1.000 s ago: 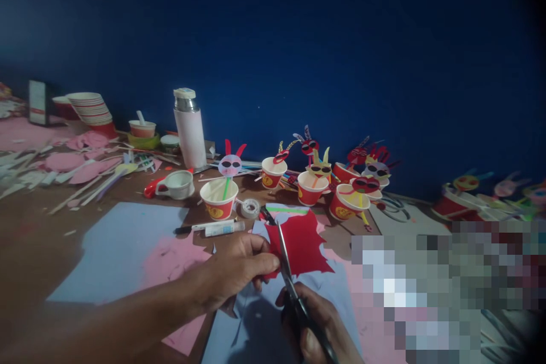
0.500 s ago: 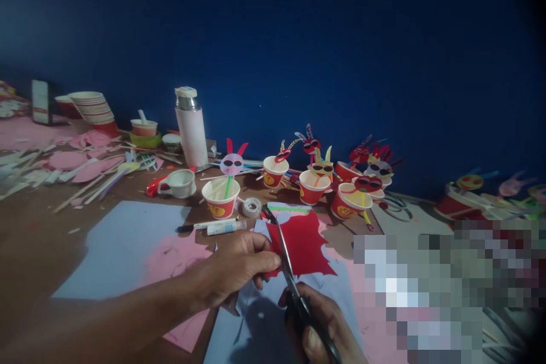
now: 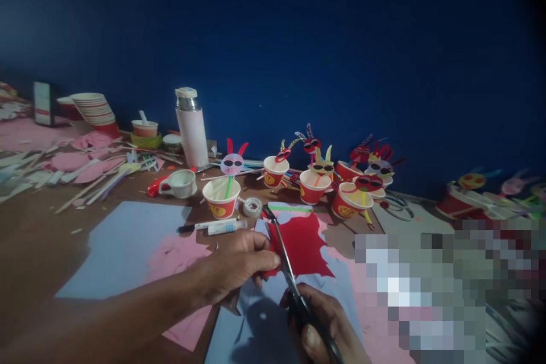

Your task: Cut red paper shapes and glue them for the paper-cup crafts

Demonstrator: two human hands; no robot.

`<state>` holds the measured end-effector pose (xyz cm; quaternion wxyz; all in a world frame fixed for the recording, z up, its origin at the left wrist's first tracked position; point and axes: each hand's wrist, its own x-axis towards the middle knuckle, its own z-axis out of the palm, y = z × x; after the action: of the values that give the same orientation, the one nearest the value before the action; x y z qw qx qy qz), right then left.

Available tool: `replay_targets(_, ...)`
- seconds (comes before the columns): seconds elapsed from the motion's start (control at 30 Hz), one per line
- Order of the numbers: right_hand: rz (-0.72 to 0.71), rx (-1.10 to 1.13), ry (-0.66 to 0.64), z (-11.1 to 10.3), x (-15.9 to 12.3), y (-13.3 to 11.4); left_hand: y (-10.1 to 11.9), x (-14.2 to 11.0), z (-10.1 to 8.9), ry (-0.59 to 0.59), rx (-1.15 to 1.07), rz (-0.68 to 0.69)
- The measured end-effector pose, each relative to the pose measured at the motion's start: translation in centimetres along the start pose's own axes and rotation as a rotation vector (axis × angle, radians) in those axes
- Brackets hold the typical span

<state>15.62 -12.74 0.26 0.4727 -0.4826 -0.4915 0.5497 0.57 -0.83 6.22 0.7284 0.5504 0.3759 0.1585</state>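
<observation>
One red sheet (image 3: 303, 243) in left hand (image 3: 239, 261), beyond right hand (image 3: 331, 321)

The left hand (image 3: 243, 261) is hiding some of the red paper (image 3: 305, 244); its forearm (image 3: 145, 307) is covering the middle of a pink sheet (image 3: 190, 331). The right hand (image 3: 330, 318), being cut off below, is covering some of the scissors (image 3: 285, 259). Pixel blocks (image 3: 426, 290) are masking the table (image 3: 46, 250) toward its right edge. By its far edge, a phone (image 3: 43, 103) is showing too blurred to read.
</observation>
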Motion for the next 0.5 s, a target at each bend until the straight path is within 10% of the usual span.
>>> replay_targets(0.5, -0.036, -0.009, 0.01, 0.18, 0.35, -0.63, -0.02, -0.59, 0.6, 0.055, -0.013, -0.004)
